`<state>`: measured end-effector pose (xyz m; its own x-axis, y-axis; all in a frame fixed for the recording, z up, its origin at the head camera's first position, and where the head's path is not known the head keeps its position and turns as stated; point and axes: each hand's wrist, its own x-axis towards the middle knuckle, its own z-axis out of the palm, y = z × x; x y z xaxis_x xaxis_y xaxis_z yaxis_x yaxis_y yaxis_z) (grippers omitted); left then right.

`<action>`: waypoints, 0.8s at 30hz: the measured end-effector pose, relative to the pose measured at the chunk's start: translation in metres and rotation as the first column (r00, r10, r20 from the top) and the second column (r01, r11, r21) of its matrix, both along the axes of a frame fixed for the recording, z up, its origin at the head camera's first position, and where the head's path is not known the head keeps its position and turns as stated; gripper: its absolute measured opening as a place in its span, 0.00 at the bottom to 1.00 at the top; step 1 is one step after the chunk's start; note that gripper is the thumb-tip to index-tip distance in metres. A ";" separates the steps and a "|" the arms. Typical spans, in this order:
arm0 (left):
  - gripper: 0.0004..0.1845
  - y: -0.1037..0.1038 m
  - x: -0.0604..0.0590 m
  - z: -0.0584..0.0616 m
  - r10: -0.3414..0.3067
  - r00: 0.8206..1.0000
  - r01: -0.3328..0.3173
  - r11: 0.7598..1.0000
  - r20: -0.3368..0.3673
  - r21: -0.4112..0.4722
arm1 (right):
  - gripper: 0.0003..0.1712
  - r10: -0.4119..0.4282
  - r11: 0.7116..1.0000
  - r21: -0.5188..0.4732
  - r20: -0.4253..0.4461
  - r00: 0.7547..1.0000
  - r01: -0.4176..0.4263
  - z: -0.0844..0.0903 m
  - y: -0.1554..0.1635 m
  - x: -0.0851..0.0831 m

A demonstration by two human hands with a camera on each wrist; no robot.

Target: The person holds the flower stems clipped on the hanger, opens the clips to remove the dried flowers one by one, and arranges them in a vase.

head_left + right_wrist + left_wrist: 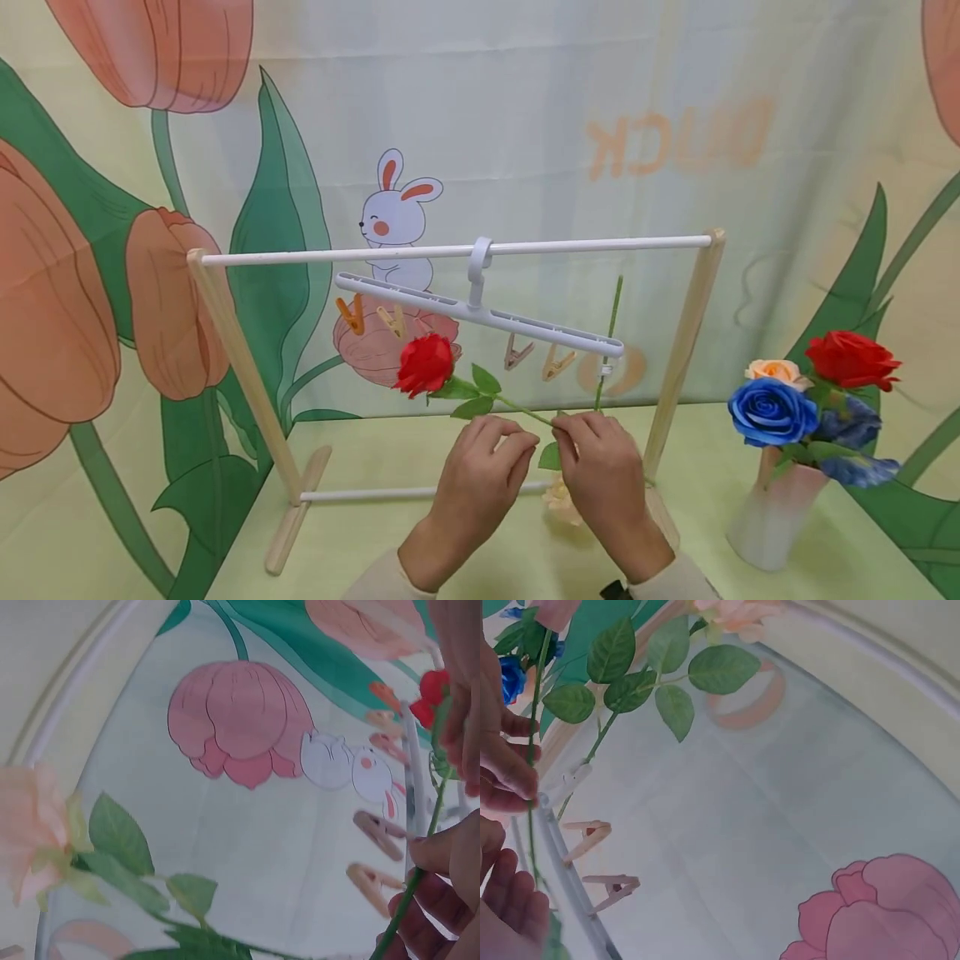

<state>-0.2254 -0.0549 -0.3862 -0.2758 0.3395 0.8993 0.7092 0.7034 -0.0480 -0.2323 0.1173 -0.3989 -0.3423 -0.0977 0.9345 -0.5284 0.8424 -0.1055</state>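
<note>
My right hand pinches the green stem of a red artificial rose, whose bloom points left below the hanger. Close beside the stem, my left hand has loosely bent fingers and grips nothing; the left wrist view shows its fingers next to the stem. A pale grey hanger tilts down to the right. At its low end, a white clip holds the stem of a peach rose, which hangs bloom down, partly behind my right hand in the head view.
Orange, beige and pinkish clips hang along the hanger. A wooden stand with a white top bar carries it. At right, a pale vase holds red, blue and peach roses. A printed curtain hangs behind.
</note>
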 end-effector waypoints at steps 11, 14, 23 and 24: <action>0.08 0.017 -0.019 -0.028 -0.010 0.921 -0.029 0.995 0.389 0.094 | 0.08 -0.055 0.948 -0.304 0.139 0.989 0.095 0.012 0.052 0.017; 0.08 0.026 -0.026 -0.031 -0.038 0.877 -0.030 0.991 0.480 0.134 | 0.07 -0.079 0.921 -0.361 0.195 0.978 0.146 0.009 0.066 0.016; 0.10 0.051 -0.041 -0.024 -0.247 0.715 0.026 0.944 0.654 0.328 | 0.08 -0.150 0.863 -0.428 0.291 0.945 0.269 -0.005 0.107 0.014; 0.10 0.053 -0.043 -0.023 -0.271 0.691 0.025 0.935 0.670 0.353 | 0.09 -0.159 0.857 -0.430 0.304 0.939 0.284 -0.006 0.110 0.014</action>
<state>-0.2684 -0.0019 -0.4090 -0.8316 0.1879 0.5226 0.5424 0.4769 0.6916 -0.2181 0.2277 -0.4047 -0.5292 0.4292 0.7319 -0.2365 0.7538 -0.6131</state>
